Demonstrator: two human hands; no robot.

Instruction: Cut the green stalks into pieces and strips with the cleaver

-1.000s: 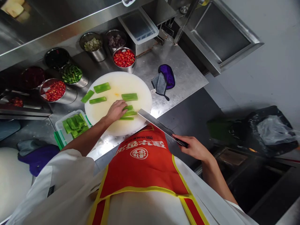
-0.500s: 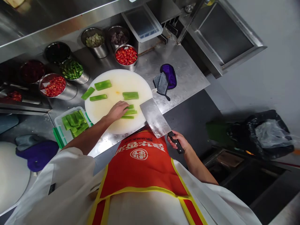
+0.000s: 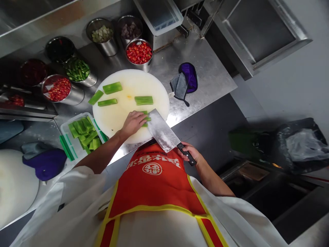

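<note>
Steel desk [image 3: 208, 75], crowded with metal tubs [image 3: 75, 94] at upper left; cloth [image 3: 180, 85] near its right-hand edge.
Green strips [image 3: 148, 119] at centre on white board [image 3: 110, 120], partly hidden under left hand [image 3: 134, 122], grip or mere rest unclear; cleaver [image 3: 163, 132] clamped in right hand [image 3: 189, 152], across board's lower-right rim; far-left tub contents hard to make out.

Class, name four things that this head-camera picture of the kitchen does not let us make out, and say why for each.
All in the head view:
- Near ends of the green strips: hidden under the left hand.
- Part of the cutting board's edge: covered by the blade of the cleaver.
- Far end of the plastic box: cut off by the top edge.
- Contents of the dark pot: too dark to identify.
</note>
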